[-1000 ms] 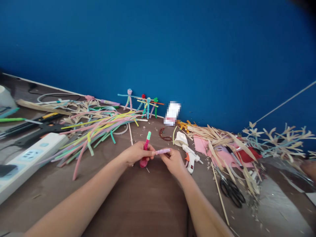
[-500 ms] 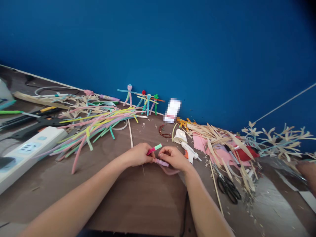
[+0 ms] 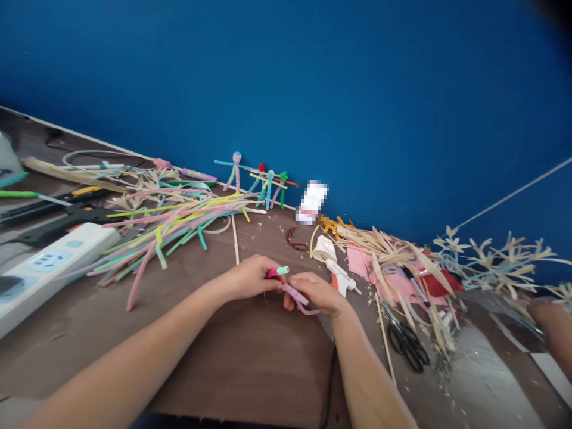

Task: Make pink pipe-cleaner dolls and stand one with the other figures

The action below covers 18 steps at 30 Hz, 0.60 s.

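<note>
My left hand [image 3: 254, 277] is closed around a short magenta stick with a mint-green end [image 3: 277, 271], which pokes out past the thumb and points right. Whether it is a pen or something else I cannot tell. A lilac-pink pipe cleaner [image 3: 295, 294], coiled along part of its length, runs between both hands. My right hand [image 3: 318, 292] pinches this pipe cleaner, and its loose tail curves below the fingers. Both hands are almost touching, just over the brown table [image 3: 250, 357]. Some fingertips are hidden behind the work.
Left lie loose pipe cleaners [image 3: 179, 223], a power strip [image 3: 58, 268] and a black glue gun [image 3: 67, 223]. Pipe-cleaner figures [image 3: 269, 185] lean on the blue wall [image 3: 286, 89]. Right are a white glue gun [image 3: 342, 277], scissors [image 3: 409, 345], dried strips [image 3: 379, 238] and another person's hand [image 3: 552, 322].
My right hand's fingers have shifted under the coiled pipe cleaner, which now slants down to the right. The magenta stick has turned to lie flatter. The view has shifted slightly.
</note>
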Motion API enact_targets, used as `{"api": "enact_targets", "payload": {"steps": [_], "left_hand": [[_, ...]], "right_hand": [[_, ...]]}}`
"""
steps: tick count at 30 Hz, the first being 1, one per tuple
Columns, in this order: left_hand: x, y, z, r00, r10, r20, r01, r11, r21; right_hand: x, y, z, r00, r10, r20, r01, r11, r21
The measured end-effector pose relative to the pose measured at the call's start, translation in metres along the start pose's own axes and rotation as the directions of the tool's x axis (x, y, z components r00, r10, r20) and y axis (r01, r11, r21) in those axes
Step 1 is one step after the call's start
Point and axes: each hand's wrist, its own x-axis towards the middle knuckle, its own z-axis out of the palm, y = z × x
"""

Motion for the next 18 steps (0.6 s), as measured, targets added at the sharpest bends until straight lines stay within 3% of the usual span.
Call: {"api": "enact_targets", "payload": {"steps": [5,10,14,18], "left_hand": [[0.000,0.001,-0.007,0.991,0.133,0.010,-0.132,0.989,-0.067],[-0.004,0.008,-0.008,0.989,0.064,0.132,-0.070,0.997,0.039],[-0.004,0.011,-0.003,0.991,-0.100,0.084,0.075,0.963,0.259],[-0.001,0.009,0.004,0.979,-0.202,-0.011,0.192,0.907,0.375]], "right_hand": [[-0.002,-0.001,0.001,0.995,0.097,0.036,-0.098,0.995,0.024],[0.003,0.000,0.007,0.996,0.087,-0.007,-0.087,0.996,-0.038],[0.007,0.001,0.016,0.984,0.028,-0.175,-0.083,0.945,-0.316],[0.006,-0.002,0.028,0.902,-0.223,-0.370,-0.099,0.727,-0.680]]}}
